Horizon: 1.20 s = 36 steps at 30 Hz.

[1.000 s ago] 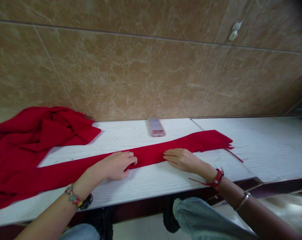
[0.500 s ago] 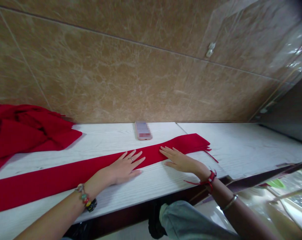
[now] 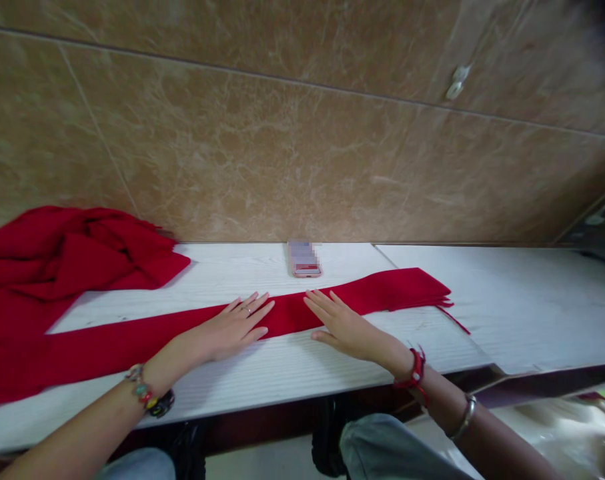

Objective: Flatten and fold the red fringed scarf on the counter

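A red scarf [image 3: 289, 315], folded into a long narrow strip, lies across the white tabletop, with a short fringe at its right end. My left hand [image 3: 227, 330] rests flat on the middle of the strip, fingers spread, a ring on one finger. To its right, my right hand [image 3: 345, 327] also lies palm down on the cloth, its fingers stretched out. Neither hand grips anything. At the left, the strip runs into a loose, crumpled heap of red cloth [image 3: 82, 257].
A phone [image 3: 305, 260] lies on the white tabletop [image 3: 522, 300] near the wall. The brown marbled wall [image 3: 262, 160] rises along the table's far edge. My knees [image 3: 382, 443] are below the near edge, and a dark gap shows under it.
My left hand has slid left along the scarf, and the two hands are farther apart. The view has turned somewhat to the left, showing more of the crumpled cloth.
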{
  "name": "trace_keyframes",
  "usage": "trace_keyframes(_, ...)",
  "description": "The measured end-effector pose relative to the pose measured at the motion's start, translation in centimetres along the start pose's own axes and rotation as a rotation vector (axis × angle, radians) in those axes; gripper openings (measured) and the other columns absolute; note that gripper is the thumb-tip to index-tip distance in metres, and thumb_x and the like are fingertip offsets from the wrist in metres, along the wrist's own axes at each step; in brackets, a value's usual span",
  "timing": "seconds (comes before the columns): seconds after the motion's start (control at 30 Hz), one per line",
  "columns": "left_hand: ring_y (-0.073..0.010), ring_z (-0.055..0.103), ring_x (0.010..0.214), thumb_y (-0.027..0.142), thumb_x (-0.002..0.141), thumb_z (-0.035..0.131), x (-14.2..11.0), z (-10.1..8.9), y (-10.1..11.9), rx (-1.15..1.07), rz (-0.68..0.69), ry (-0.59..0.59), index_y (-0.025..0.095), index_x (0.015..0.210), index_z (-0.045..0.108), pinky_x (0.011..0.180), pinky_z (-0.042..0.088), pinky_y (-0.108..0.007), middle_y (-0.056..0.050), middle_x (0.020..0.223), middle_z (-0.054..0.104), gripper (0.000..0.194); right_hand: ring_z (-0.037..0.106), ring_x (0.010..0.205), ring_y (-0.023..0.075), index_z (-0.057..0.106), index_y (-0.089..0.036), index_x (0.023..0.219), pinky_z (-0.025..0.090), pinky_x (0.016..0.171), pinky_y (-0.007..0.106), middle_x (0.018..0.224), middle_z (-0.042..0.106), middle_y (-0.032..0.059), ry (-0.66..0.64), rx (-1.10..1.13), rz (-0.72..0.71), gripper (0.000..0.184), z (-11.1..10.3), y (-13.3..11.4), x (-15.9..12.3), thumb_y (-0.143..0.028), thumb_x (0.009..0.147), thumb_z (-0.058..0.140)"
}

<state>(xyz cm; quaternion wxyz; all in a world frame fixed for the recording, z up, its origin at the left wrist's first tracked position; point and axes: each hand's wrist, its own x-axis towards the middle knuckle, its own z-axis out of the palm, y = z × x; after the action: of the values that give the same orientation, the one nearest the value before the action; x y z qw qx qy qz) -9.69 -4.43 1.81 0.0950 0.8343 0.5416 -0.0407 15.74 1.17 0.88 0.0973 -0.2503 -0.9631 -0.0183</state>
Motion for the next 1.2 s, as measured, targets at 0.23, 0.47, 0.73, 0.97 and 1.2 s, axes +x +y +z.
trace_keyframes(0.23, -0.0169, 0.007, 0.132, 0.042, 0.091, 0.019, -4.6, 1.4, -2.1, 0.077, -0.038, 0.028, 0.019, 0.138, 0.016, 0.106, 0.009, -0.037, -0.005, 0.144, 0.014, 0.052, 0.017, 0.129, 0.0242, 0.027, -0.009, 0.135, 0.021, 0.104, 0.046, 0.140, 0.025, 0.0142, -0.096, 0.098, -0.118, 0.057, 1.4, -3.5, 4.0, -0.044, 0.089, 0.030)
trace_keyframes(0.47, -0.0190, 0.002, 0.132, 0.049, 0.090, 0.016, -7.5, 0.9, -3.1, -0.031, -0.105, -0.071, 0.024, 0.138, 0.011, 0.105, 0.009, -0.043, -0.004, 0.145, 0.007, 0.054, 0.018, 0.129, 0.0247, 0.028, -0.012, 0.135, 0.022, 0.102, 0.049, 0.139, 0.026, 0.0151, -0.144, 0.137, -0.106, 0.054, 0.7, -3.8, 4.5, -0.042, 0.090, 0.029)
trace_keyframes(0.73, -0.0312, 0.001, 0.131, 0.048, 0.089, 0.021, -8.1, 0.8, -3.4, -0.047, -0.290, -0.059, 0.030, 0.137, 0.013, 0.095, 0.010, -0.063, -0.006, 0.145, 0.007, 0.052, 0.018, 0.129, 0.0235, 0.024, -0.014, 0.136, 0.021, 0.103, 0.047, 0.140, 0.025, 0.0121, -0.158, 0.113, -0.131, 0.055, 1.4, -5.2, 5.6, -0.044, 0.090, 0.028)
trace_keyframes(0.97, -0.0303, 0.003, 0.131, 0.041, 0.089, 0.026, -6.2, -0.7, -3.3, 0.019, -0.281, -0.076, 0.028, 0.136, 0.021, 0.096, 0.005, -0.062, -0.006, 0.145, 0.009, 0.049, 0.049, 0.107, 0.0229, 0.055, -0.013, 0.111, 0.039, 0.091, 0.037, 0.116, 0.055, 0.0124, 0.038, -0.162, -0.089, 0.032, -0.2, -2.6, 2.2, -0.028, 0.083, 0.050)
trace_keyframes(1.2, -0.0243, 0.032, 0.124, 0.028, 0.085, 0.038, 3.5, -4.1, 0.3, -0.051, -0.007, 0.013, 0.020, 0.124, 0.042, 0.099, 0.021, -0.047, -0.011, 0.134, 0.039, 0.041, 0.055, 0.079, 0.0200, 0.057, -0.012, 0.094, 0.044, 0.066, 0.033, 0.087, 0.059, 0.0092, 0.079, -0.409, -0.124, 0.019, -0.5, -2.2, -0.5, -0.005, 0.081, 0.045)
